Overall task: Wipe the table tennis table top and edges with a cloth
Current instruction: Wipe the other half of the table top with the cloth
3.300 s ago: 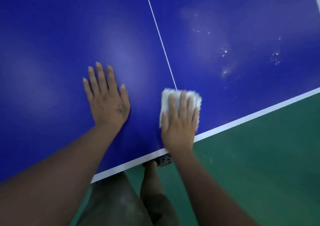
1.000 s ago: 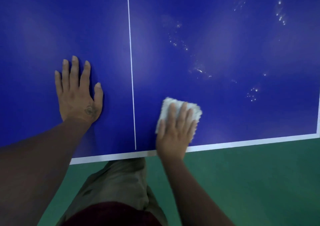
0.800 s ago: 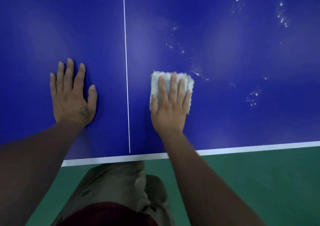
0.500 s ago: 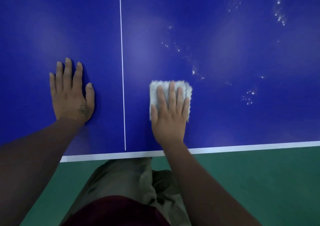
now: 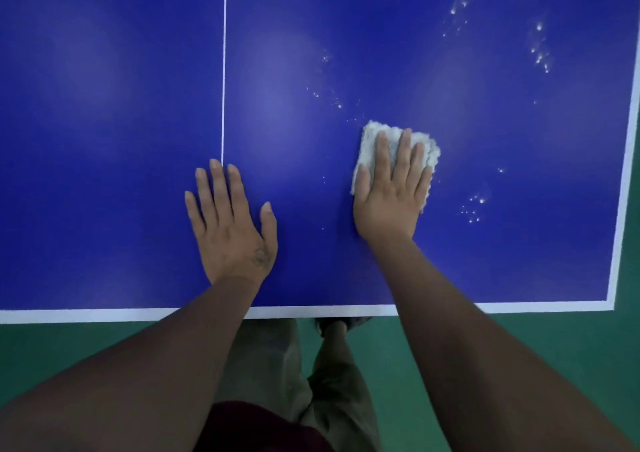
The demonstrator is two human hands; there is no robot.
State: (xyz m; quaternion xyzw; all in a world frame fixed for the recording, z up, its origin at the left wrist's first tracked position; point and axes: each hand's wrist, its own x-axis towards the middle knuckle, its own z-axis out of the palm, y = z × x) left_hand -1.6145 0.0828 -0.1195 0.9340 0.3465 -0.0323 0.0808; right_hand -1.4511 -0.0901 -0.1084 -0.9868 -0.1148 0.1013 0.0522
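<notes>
The blue table tennis table top (image 5: 104, 133) fills the upper view, with a white centre line (image 5: 224, 70) and white border lines (image 5: 69, 314). My right hand (image 5: 391, 195) presses flat on a folded white cloth (image 5: 428, 148), right of the centre line and well in from the near edge. My left hand (image 5: 232, 233) lies flat on the bare top with fingers spread, its fingertips at the centre line's near end. Shiny wet spots lie just right of the cloth (image 5: 473, 207), above it (image 5: 329, 96) and at the far right (image 5: 539, 53).
The table's near right corner (image 5: 611, 304) and right edge (image 5: 627, 160) are in view. Green floor (image 5: 519, 347) lies below and to the right. My legs in khaki trousers (image 5: 277, 358) stand against the near edge, one foot (image 5: 337, 325) under it.
Both hands have shifted right along the table. My left hand went from left of the centre line to its near end. The cloth slid right toward the wet spots, and the right corner came into view.
</notes>
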